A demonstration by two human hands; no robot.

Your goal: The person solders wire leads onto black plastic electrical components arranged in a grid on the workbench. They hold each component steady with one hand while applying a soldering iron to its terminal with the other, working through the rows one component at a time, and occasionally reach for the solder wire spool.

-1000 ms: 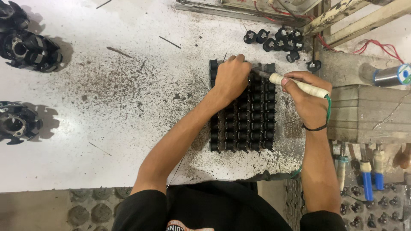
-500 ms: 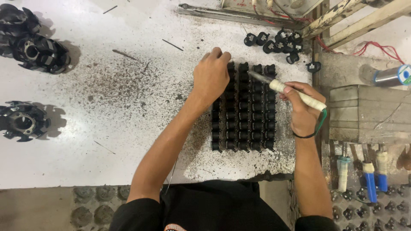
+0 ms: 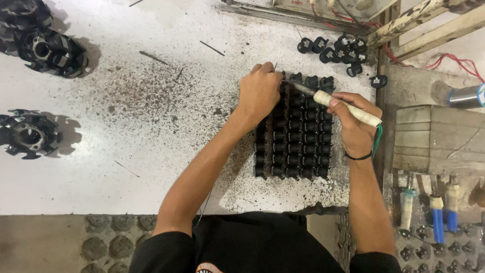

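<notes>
Soldering iron (image 3: 337,103), cream handle w/ dark metal shaft, sits over the top rows of the black coil block (image 3: 293,136), which lies right of centre on the white counter (image 3: 126,167). Its long axis runs diagonally: tip aims up-left toward the block's top-left corner, handle end points down-right, w/ a green cord trailing off the back by the wrist.

Right hand (image 3: 356,124) is wrapped round the handle pen-style, thumb and fingers closed on it. Left hand (image 3: 258,93) is curled into a loose fist at the block's top-left corner, pinching what looks like a thin wire (image 3: 275,66) sticking up from the fingertips; too small to be sure. The tip ends just beside the left fingers.

Risks, as I judge it: tip is v. close to the left fingers, so a small slip could burn them. A nudge from the resting left hand could shove the rows of the block out of line. The cord could snag on the wood block (image 3: 429,139) to the right and jerk the iron.

Further out: loose black coils (image 3: 338,50) above the block, black finned rotor parts (image 3: 45,48) at far left, blue-handled tools (image 3: 437,217) lower right.
</notes>
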